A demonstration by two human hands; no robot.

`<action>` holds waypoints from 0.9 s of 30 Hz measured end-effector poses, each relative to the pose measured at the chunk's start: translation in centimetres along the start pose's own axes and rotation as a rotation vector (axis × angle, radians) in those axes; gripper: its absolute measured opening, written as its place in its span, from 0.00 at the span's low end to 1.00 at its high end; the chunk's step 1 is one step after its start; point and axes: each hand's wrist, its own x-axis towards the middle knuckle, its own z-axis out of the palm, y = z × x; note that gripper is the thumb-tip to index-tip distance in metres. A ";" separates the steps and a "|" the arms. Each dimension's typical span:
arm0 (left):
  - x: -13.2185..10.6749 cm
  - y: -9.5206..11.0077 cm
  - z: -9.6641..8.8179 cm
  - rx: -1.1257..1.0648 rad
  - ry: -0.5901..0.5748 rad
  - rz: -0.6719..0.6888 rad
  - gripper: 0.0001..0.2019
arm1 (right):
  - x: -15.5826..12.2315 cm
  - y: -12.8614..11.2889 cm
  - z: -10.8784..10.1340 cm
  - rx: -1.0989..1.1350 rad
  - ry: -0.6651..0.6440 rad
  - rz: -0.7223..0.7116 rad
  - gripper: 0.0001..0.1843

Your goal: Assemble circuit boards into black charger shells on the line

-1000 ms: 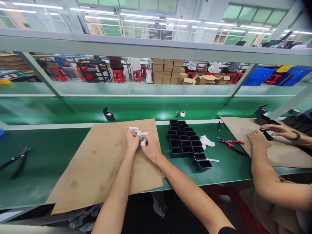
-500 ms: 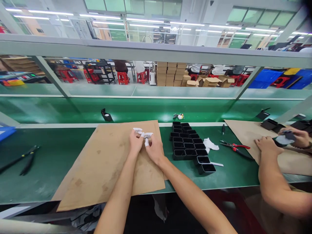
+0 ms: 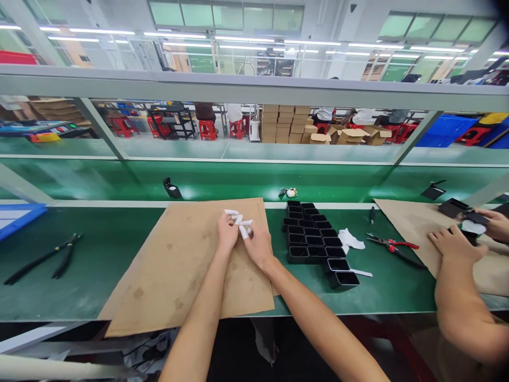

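Observation:
My left hand [image 3: 228,233] and my right hand [image 3: 257,245] meet over a sheet of brown cardboard [image 3: 186,265] on the green bench. White finger cots [image 3: 244,231] cover several fingertips of both hands. The fingers are bent in and the tips come together, the left ones touching or almost touching the right ones. Whether something small lies between them cannot be made out, since the white tips blend into one another. To the right of my right hand stand several black open boxes [image 3: 298,253] in close rows.
Long-handled pliers [image 3: 63,249] lie at left near a blue tray [image 3: 24,217]. Right of the boxes are a white cloth [image 3: 350,240], a white strip [image 3: 361,272] and red-and-black pliers [image 3: 393,245]. A co-worker's hands [image 3: 457,244] handle a black box at far right.
The view has shifted slightly, so bench items sit a little further right. My hands stay together over the cardboard, with fingertips slightly rearranged. The co-worker's hands have moved on their black box.

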 end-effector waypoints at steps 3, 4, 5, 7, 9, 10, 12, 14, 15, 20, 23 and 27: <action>0.1 -0.1 0.1 0.013 -0.014 0.000 0.10 | 0.0 -0.1 0.0 0.006 -0.009 -0.034 0.15; 0.1 -0.1 0.0 0.024 -0.016 0.000 0.10 | 0.1 0.0 0.0 0.009 -0.010 -0.048 0.15; 0.1 -0.1 0.0 0.040 -0.015 0.001 0.10 | 0.2 0.2 0.1 0.011 -0.011 -0.060 0.15; 0.1 -0.2 -0.1 0.076 -0.010 -0.002 0.10 | 0.5 0.6 0.2 0.014 -0.018 -0.080 0.15; 0.1 -0.3 -0.2 0.109 0.002 -0.007 0.11 | 0.7 1.1 0.3 0.012 -0.031 -0.088 0.15; 0.1 -0.3 -0.2 0.122 0.011 -0.010 0.12 | 0.7 1.3 0.4 0.009 -0.039 -0.090 0.15; 0.1 -0.4 -0.3 0.141 0.025 -0.010 0.13 | 0.7 1.5 0.5 0.001 -0.049 -0.087 0.15; 0.0 -0.4 -0.3 0.158 0.035 -0.004 0.13 | 0.6 1.5 0.6 -0.009 -0.056 -0.084 0.14; 0.0 -0.4 -0.3 0.167 0.039 0.000 0.12 | 0.6 1.5 0.7 -0.014 -0.060 -0.083 0.14; 0.8 -0.6 -0.3 0.241 0.015 -0.001 0.10 | 0.5 1.2 0.8 -0.041 -0.079 -0.071 0.12; 2.4 -0.4 0.2 0.289 -0.065 0.008 0.10 | 0.5 1.0 0.7 -0.062 -0.086 -0.060 0.10; 5.5 0.5 1.8 0.378 -0.166 0.081 0.12 | 0.5 0.8 0.6 -0.077 -0.108 -0.080 0.09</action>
